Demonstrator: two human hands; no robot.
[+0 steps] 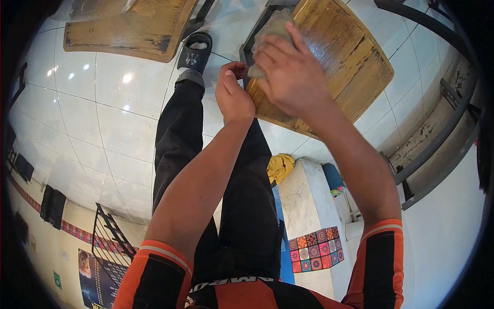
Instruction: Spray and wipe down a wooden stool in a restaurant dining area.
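Observation:
Under my right hand is a greyish-green cloth, pressed against the dark metal frame at the left edge of a varnished wooden chair seat or panel. The wood looks worn, with dark marks along its planks. My left hand is beside the near left corner of the wood, its fingers curled towards the metal frame. Whether those fingers grip the frame cannot be made out.
Another wooden panel with clear plastic on it lies at the upper left. Curved dark metal bars stand at the right. My sandalled foot rests on white floor tiles. A yellow cloth lies by a pale block.

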